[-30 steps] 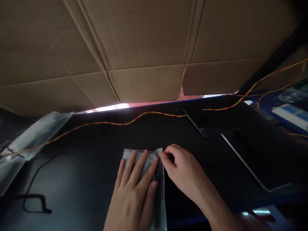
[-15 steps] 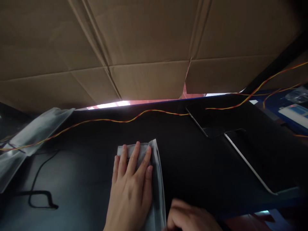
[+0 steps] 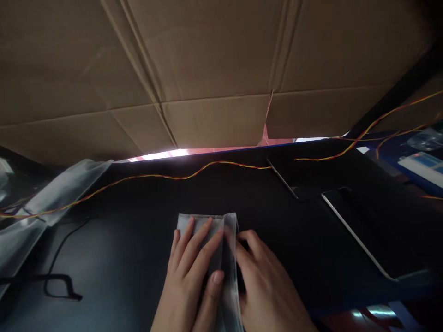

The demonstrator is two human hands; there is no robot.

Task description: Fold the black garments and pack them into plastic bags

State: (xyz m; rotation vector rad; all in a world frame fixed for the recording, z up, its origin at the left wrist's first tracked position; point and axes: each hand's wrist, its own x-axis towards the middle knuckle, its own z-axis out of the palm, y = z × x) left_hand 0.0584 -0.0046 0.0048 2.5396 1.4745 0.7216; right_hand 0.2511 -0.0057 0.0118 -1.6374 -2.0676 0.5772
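A folded, translucent plastic bag [image 3: 228,267] lies on the black tabletop in front of me. My left hand [image 3: 194,267] rests flat on it, fingers stretched towards its far edge and thumb apart. My right hand [image 3: 263,276] is at the bag's right side, its bent fingers closed on the layered edge near the far corner. The fingertips there are slightly blurred, and the thumb is mostly hidden.
A red-and-yellow twisted wire [image 3: 159,176] crosses the black table [image 3: 138,203]. Two dark flat panels [image 3: 367,230] lie at right, plastic bags [image 3: 65,189] and black-framed glasses [image 3: 62,276] at left. Cardboard [image 3: 214,55] stands along the far side.
My right hand has moved forward and left, from the near edge to the bag's right side. My left hand stays flat on the bag. The view has shifted slightly.
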